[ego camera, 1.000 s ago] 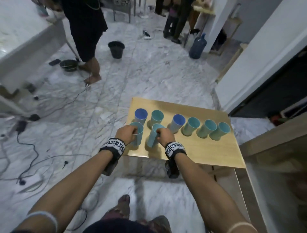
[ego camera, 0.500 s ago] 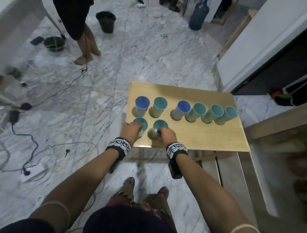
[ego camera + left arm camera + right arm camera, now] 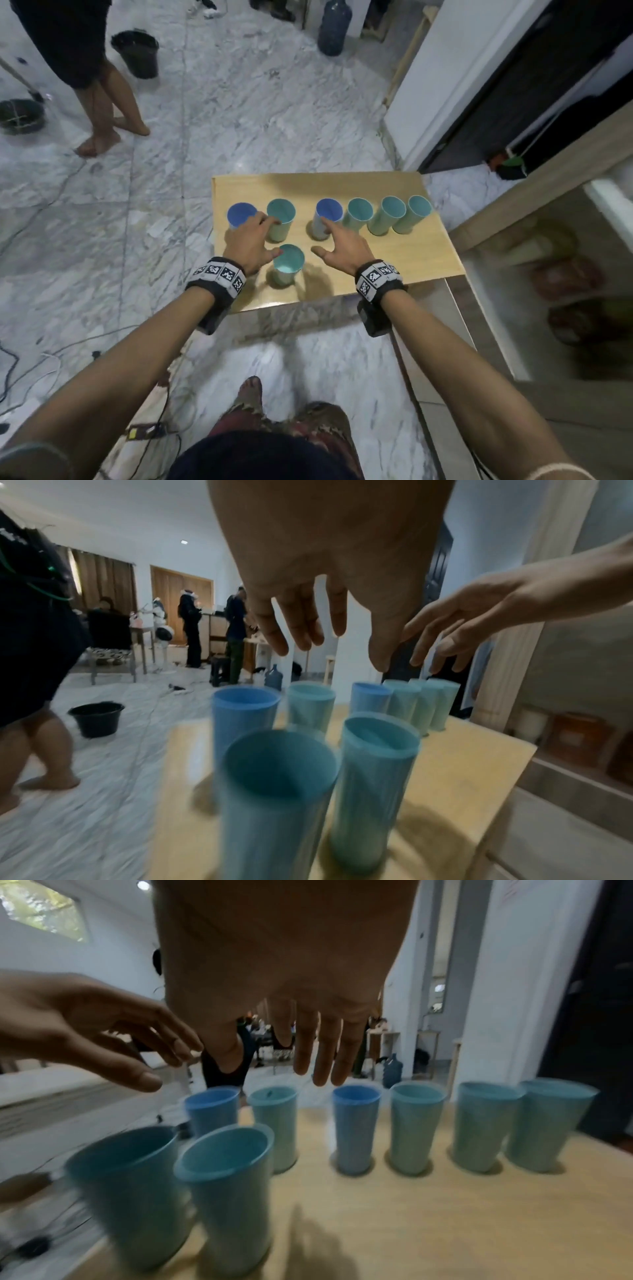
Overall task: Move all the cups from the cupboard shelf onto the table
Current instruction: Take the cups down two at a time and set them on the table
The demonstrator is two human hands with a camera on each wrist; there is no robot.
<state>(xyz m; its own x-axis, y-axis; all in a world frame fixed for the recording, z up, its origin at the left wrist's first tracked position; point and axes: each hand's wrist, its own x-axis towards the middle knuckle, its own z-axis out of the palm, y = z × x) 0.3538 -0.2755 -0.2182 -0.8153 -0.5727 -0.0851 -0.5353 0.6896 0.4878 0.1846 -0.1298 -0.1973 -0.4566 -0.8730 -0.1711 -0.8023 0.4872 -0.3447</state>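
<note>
From the head view both the left hand (image 3: 249, 242) and right hand (image 3: 343, 244) have let go and hover spread-fingered over the desk (image 3: 394, 267), while the wrist views show eight cups (image 3: 226, 1172) upright there, two newly set.

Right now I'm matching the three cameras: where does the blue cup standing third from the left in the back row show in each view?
Head: blue cup mid-table, by the right hand's index fingertip.
Left wrist: blue cup right of centre, behind the two near cups.
Right wrist: blue cup at centre, below the fingertips.
Shared landmark: the blue water jug on the floor beyond the table, seen in all three views.
</note>
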